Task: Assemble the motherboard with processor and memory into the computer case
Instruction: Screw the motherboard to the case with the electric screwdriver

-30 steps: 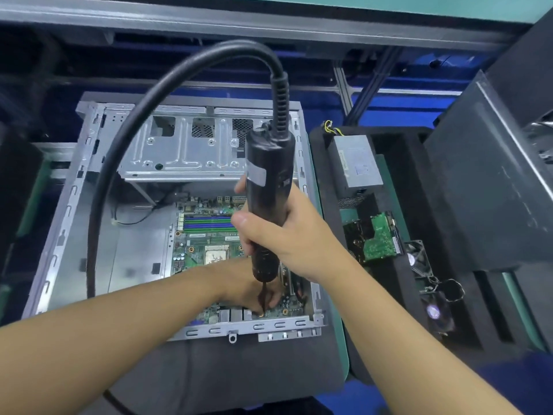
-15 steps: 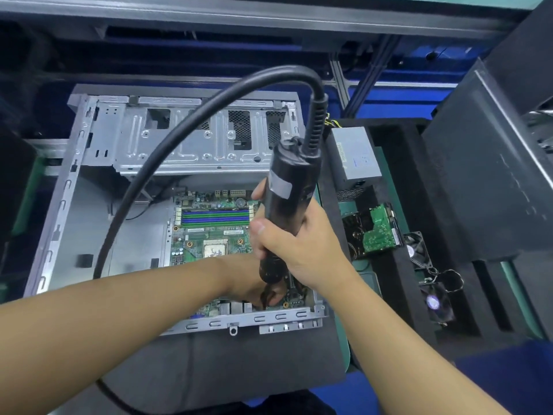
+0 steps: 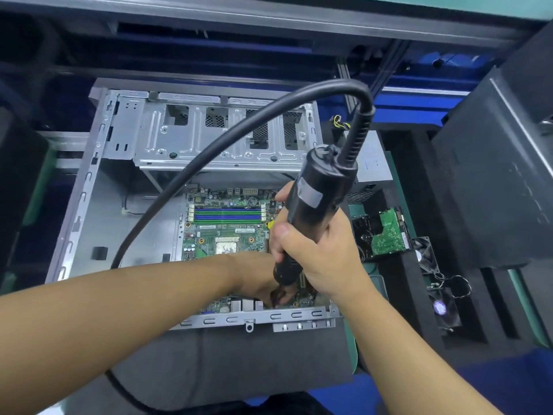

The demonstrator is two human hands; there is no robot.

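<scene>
Case [image 3: 98,211]: bare steel, lying on its side, open face up, left of centre; bay cage [image 3: 209,145] across far end.
Cable [image 3: 209,163]: thick, black, arching from lower left over case to driver's top.
Board [image 3: 206,232]: green, flat inside case, in near right part against near wall; blue and green memory slots [image 3: 227,214] along far side, socket [image 3: 227,245] mid-board.
Left hand [image 3: 257,280]: reaching in from lower left to board's near edge, fingertips bunched at driver's tip; grip hidden behind driver, cannot tell whether pinching anything.
Driver [image 3: 320,190]: black, tilted, tip down at board's near right corner.
Right hand [image 3: 323,253]: wrapped firmly round driver's lower barrel, thumb along its left side.
Foam tray [image 3: 404,295]: black, just right of case; power supply [image 3: 374,163] at far end, drive [image 3: 386,235] circuit side up mid-tray, fan [image 3: 443,307] nearer.
Panel [image 3: 493,190]: dark, flat, far right.
</scene>
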